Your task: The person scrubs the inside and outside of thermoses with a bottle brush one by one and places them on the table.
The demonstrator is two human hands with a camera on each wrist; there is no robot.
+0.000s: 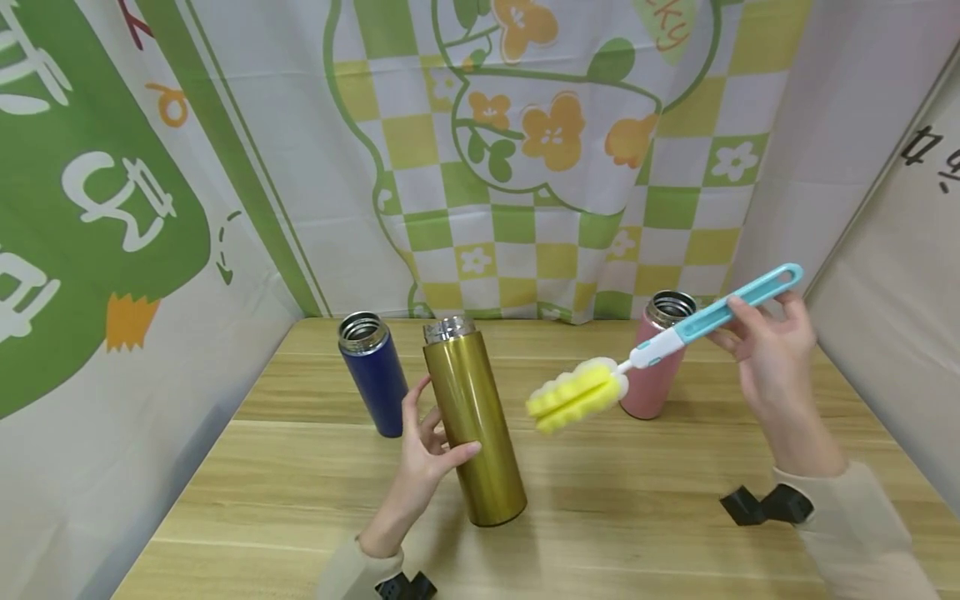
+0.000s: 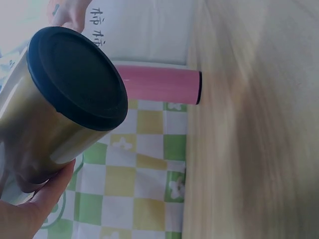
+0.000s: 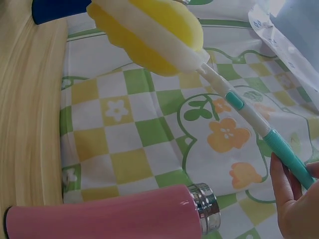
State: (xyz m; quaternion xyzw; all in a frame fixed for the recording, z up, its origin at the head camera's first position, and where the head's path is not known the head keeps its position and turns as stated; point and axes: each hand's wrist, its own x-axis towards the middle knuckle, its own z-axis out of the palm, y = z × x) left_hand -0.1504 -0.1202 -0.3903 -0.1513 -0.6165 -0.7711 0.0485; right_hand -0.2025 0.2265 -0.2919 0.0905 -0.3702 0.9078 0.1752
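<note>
My left hand (image 1: 422, 462) grips a gold thermos flask (image 1: 480, 425) around its side. The flask has no lid and leans slightly; its dark base (image 2: 79, 77) shows in the left wrist view, raised off the table. In my right hand (image 1: 776, 367) is a bottle brush (image 1: 675, 337), pinched by its turquoise handle. Its yellow and white sponge head (image 1: 577, 396) points left and down, in the air to the right of the gold flask and apart from it. Behind the brush, a pink thermos flask (image 1: 648, 379) stands upright, lidless.
A lidless dark blue thermos flask (image 1: 375, 375) stands left of the gold one, just behind my left hand. All this is on a wood-grain table (image 1: 300, 500). A printed cloth (image 1: 525, 250) hangs along the table's back edge, with pale cloth walls at both sides.
</note>
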